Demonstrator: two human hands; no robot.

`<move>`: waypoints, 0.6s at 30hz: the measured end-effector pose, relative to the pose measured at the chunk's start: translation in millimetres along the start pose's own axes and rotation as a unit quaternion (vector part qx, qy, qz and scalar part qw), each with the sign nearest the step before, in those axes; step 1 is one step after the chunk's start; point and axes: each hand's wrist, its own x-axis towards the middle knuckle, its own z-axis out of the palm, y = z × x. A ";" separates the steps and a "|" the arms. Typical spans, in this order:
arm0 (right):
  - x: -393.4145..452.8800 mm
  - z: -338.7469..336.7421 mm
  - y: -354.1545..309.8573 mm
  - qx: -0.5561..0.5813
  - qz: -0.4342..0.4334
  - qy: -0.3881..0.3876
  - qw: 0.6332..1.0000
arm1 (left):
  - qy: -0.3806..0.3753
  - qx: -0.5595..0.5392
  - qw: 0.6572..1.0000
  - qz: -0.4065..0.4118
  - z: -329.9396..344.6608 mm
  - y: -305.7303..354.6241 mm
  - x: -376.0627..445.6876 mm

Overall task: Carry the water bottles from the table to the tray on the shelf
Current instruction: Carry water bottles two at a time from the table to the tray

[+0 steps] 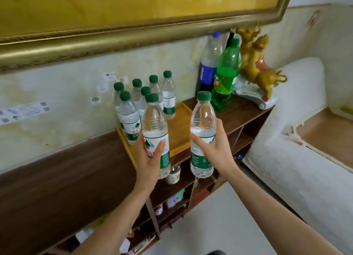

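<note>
Each hand holds one water bottle up in front of the shelf [248, 109]. The left hand [148, 157] has its fingers [159, 146] curled round the left bottle [155, 132] at the label. The right hand [214, 149] wraps its fingers round the right bottle [202, 134] the same way. Both bottles stand straight up, just near the yellow tray [179, 124] and not in it yet.

Six more small bottles [133, 105] already stand in the far left part of the tray. The right part of the tray is bare wood. I think the best way is to set the right bottle down there first. Keep it straight and lower it slowly so it does not bump the others. Then put the left bottle beside it.

The small bottles have green caps and green and white labels with red Chinese writing, too blurry to read. A big blue bottle [207, 67] says PEPSI. Next to it stands a big green bottle [226, 77]; I cannot read its label.
</note>
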 end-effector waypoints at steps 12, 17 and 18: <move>176.3 -3.0 73.9 0.028 -0.018 -0.159 0.987 | 0.125 0.093 0.987 -0.044 90.0 -52.7 79.1; 207.8 -0.2 101.7 0.034 -0.015 -0.227 0.973 | 0.189 0.091 0.976 -0.061 114.0 -75.5 94.0; 210.3 0.9 106.6 0.033 -0.012 -0.239 0.970 | 0.196 0.092 0.974 -0.065 116.7 -77.9 95.0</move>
